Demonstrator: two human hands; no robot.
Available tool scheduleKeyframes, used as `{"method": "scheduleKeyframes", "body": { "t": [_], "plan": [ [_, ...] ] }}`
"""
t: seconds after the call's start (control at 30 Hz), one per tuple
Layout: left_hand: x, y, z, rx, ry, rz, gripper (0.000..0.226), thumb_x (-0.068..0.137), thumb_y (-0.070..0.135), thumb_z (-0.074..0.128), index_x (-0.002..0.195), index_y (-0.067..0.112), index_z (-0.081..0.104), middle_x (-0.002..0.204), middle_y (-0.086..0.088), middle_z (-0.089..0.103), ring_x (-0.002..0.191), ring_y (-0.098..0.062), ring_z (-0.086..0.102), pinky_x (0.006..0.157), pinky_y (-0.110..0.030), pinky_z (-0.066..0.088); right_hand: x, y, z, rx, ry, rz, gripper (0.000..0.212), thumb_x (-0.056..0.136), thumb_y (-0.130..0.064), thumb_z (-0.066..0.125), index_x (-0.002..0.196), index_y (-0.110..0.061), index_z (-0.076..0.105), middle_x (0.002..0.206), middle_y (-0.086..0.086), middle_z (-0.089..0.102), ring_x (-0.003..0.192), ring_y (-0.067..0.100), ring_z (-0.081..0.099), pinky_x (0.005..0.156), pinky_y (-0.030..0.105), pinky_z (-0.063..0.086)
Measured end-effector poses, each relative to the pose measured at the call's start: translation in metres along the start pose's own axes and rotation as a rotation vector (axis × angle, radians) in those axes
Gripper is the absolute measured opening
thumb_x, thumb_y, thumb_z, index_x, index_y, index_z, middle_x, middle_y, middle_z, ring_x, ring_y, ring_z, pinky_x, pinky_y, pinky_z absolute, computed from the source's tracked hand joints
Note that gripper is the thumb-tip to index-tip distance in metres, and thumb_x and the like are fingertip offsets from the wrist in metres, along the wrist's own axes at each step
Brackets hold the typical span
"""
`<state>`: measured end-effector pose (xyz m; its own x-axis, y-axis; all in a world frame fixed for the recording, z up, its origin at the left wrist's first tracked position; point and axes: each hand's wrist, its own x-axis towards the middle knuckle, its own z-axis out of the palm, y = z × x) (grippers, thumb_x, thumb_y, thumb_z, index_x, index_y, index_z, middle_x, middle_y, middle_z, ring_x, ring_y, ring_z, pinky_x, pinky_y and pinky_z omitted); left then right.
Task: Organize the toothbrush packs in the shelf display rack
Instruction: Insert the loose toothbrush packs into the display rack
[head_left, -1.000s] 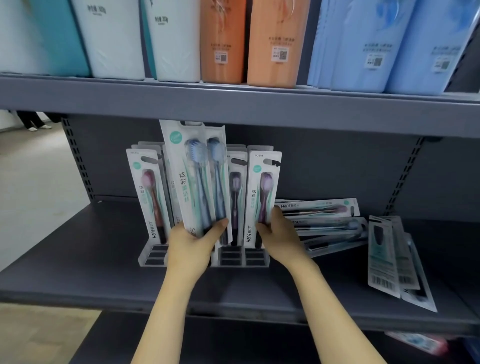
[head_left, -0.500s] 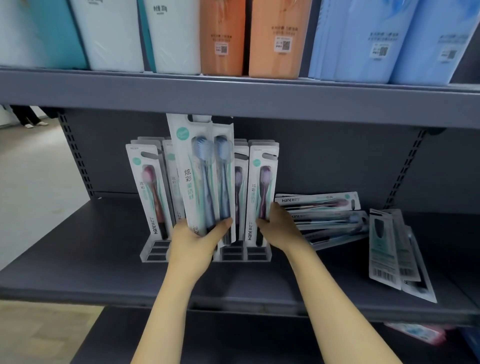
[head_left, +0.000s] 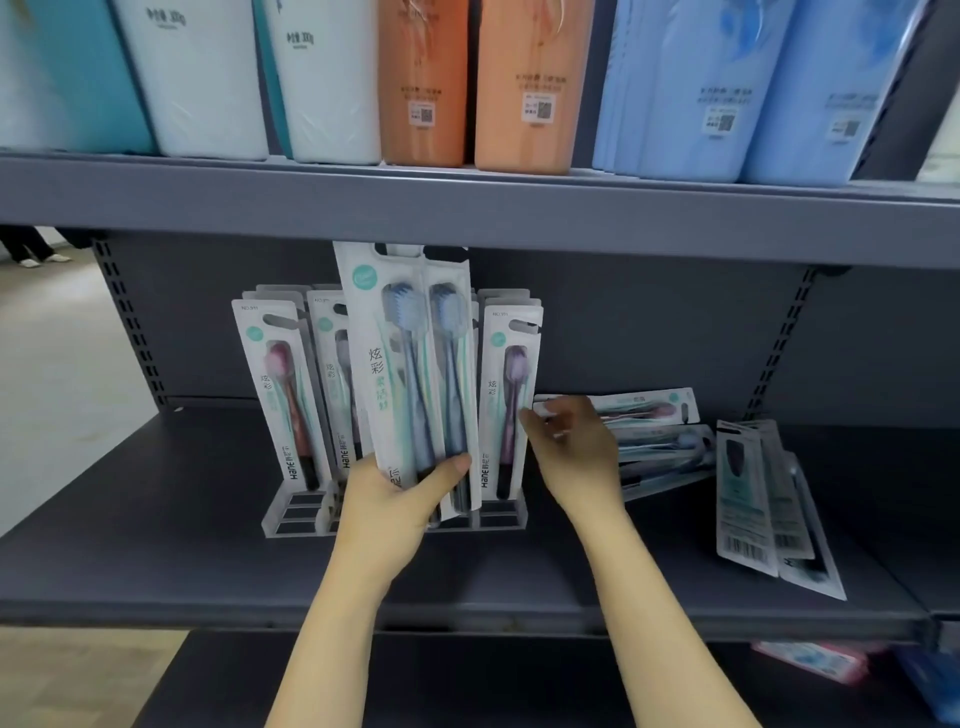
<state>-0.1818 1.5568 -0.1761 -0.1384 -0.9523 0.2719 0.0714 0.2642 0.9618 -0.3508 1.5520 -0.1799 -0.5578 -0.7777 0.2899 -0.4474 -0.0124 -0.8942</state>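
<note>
A clear plastic display rack (head_left: 292, 515) stands on the grey shelf (head_left: 156, 525) and holds upright toothbrush packs, a pink one (head_left: 283, 395) at its left and a purple one (head_left: 508, 395) at its right. My left hand (head_left: 389, 512) grips two blue toothbrush packs (head_left: 410, 374) by their lower ends, upright in front of the rack's middle. My right hand (head_left: 576, 457) is just right of the purple pack, fingers loosely bent at the left end of a stack of packs lying flat (head_left: 657, 441). It holds nothing that I can see.
Several more packs (head_left: 743, 504) lean back-side out at the right of the shelf. The upper shelf (head_left: 467, 208) hangs close above the raised packs and carries tall white, orange (head_left: 524, 83) and blue refill bags. Floor shows at the left.
My right hand has let go of the purple pack in the rack and shifted right to the flat stack. The blue packs in my left hand have risen slightly.
</note>
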Motion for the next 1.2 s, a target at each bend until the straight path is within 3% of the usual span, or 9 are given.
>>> {"method": "scheduleKeyframes", "body": {
  "t": [0.1, 0.2, 0.27, 0.43, 0.6, 0.73, 0.87, 1.0, 1.2],
  "plan": [
    [-0.001, 0.004, 0.01, 0.024, -0.072, -0.028, 0.023, 0.079, 0.008, 0.073, 0.091, 0.028, 0.069, 0.081, 0.016, 0.074, 0.075, 0.002, 0.067, 0.061, -0.009, 0.049, -0.011, -0.024, -0.021, 0.114, -0.372, -0.07, 0.023, 0.088, -0.04, 0.06, 0.103, -0.024, 0.061, 0.093, -0.01, 0.064, 0.085, 0.008, 0.061, 0.07, 0.02, 0.048],
    [-0.003, 0.009, 0.018, 0.097, -0.148, -0.031, 0.021, 0.082, 0.008, 0.07, 0.084, 0.028, 0.069, 0.067, 0.005, 0.07, 0.056, -0.001, 0.058, 0.047, -0.015, 0.044, -0.019, -0.03, -0.028, 0.179, -0.668, -0.093, 0.024, 0.09, -0.027, 0.06, 0.114, -0.03, 0.058, 0.101, -0.019, 0.066, 0.092, -0.003, 0.062, 0.076, 0.014, 0.049],
    [-0.001, 0.009, 0.02, 0.118, -0.153, -0.032, 0.022, 0.081, 0.009, 0.071, 0.081, 0.031, 0.068, 0.071, -0.003, 0.068, 0.059, -0.006, 0.057, 0.048, -0.015, 0.044, -0.018, -0.026, -0.027, 0.168, -0.641, -0.114, 0.028, 0.09, -0.023, 0.061, 0.117, -0.03, 0.059, 0.108, -0.013, 0.068, 0.099, 0.003, 0.063, 0.084, 0.021, 0.051],
    [-0.003, 0.011, 0.022, 0.224, -0.092, 0.014, 0.019, 0.082, 0.011, 0.071, 0.071, 0.025, 0.064, 0.042, 0.018, 0.056, 0.042, 0.006, 0.051, 0.044, -0.005, 0.035, -0.018, -0.023, -0.029, 0.103, -0.508, -0.122, 0.019, 0.092, -0.024, 0.056, 0.11, -0.02, 0.057, 0.089, -0.006, 0.067, 0.063, 0.001, 0.06, 0.058, 0.022, 0.049],
    [0.001, 0.004, 0.005, 0.28, 0.05, 0.018, 0.015, 0.083, 0.017, 0.07, 0.071, 0.008, 0.067, 0.035, 0.01, 0.044, 0.034, -0.001, 0.039, 0.039, -0.012, 0.033, -0.005, -0.016, -0.037, 0.012, -0.256, -0.13, 0.017, 0.093, -0.027, 0.053, 0.108, -0.019, 0.054, 0.093, 0.002, 0.066, 0.078, 0.017, 0.064, 0.075, 0.039, 0.056],
    [0.0, 0.007, -0.003, 0.266, 0.06, 0.003, 0.008, 0.082, 0.015, 0.071, 0.075, 0.018, 0.071, 0.047, 0.012, 0.061, 0.039, 0.003, 0.049, 0.043, -0.007, 0.035, 0.001, -0.004, -0.029, 0.037, -0.013, -0.063, 0.022, 0.093, -0.025, 0.054, 0.083, -0.007, 0.044, 0.083, 0.024, 0.061, 0.079, 0.039, 0.062, 0.069, 0.051, 0.053],
    [0.002, 0.005, -0.006, 0.28, 0.073, -0.029, 0.014, 0.082, 0.012, 0.07, 0.069, 0.006, 0.067, 0.043, 0.004, 0.048, 0.036, -0.005, 0.036, 0.039, -0.013, 0.032, 0.001, 0.0, -0.02, -0.072, -0.104, -0.056, 0.026, 0.094, -0.026, 0.052, 0.085, -0.002, 0.045, 0.078, 0.021, 0.06, 0.075, 0.034, 0.061, 0.061, 0.038, 0.047],
    [0.003, 0.009, -0.007, 0.233, 0.089, -0.011, 0.012, 0.083, 0.01, 0.069, 0.072, 0.017, 0.069, 0.069, -0.028, 0.065, 0.045, -0.009, 0.05, 0.041, -0.015, 0.038, 0.0, 0.004, -0.016, -0.142, -0.18, -0.085, 0.021, 0.095, -0.025, 0.049, 0.089, -0.004, 0.048, 0.07, 0.007, 0.054, 0.061, 0.019, 0.052, 0.054, 0.028, 0.039],
    [0.005, 0.01, -0.009, 0.237, 0.109, -0.027, 0.012, 0.084, 0.011, 0.068, 0.074, 0.018, 0.068, 0.078, -0.037, 0.061, 0.042, -0.015, 0.043, 0.04, -0.018, 0.035, -0.001, 0.011, -0.005, -0.14, -0.26, -0.062, 0.025, 0.093, -0.03, 0.05, 0.099, -0.006, 0.053, 0.084, 0.015, 0.064, 0.075, 0.027, 0.065, 0.07, 0.044, 0.055]
  ]
}}
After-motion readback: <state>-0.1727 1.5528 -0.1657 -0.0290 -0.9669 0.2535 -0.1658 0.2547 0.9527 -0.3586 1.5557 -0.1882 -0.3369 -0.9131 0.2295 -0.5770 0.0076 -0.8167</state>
